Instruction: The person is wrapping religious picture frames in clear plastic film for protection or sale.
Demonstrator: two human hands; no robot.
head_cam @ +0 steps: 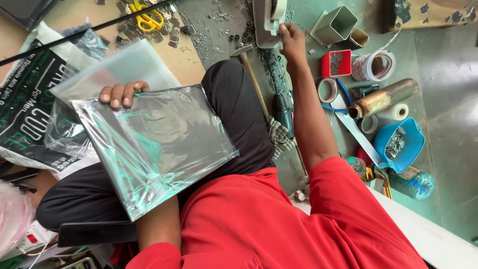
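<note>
The left hand (122, 93) is gripping the far edge of a flat panel wrapped in clear plastic (159, 144), fingers curled over its top; the panel is resting tilted across the person's lap, over black trousers (239, 109). The right hand (291, 42) is reaching well away to the floor, fingertips pinching at a white tape dispenser (269, 20), so the two hands are working far apart. A hammer (251, 74) is lying beside the knee, with yellow scissors (148, 20) farther left. Near the right arm are sitting a red tray of small nails (336, 63), a roll of tape (374, 66) and a blue scoop (401, 144).
</note>
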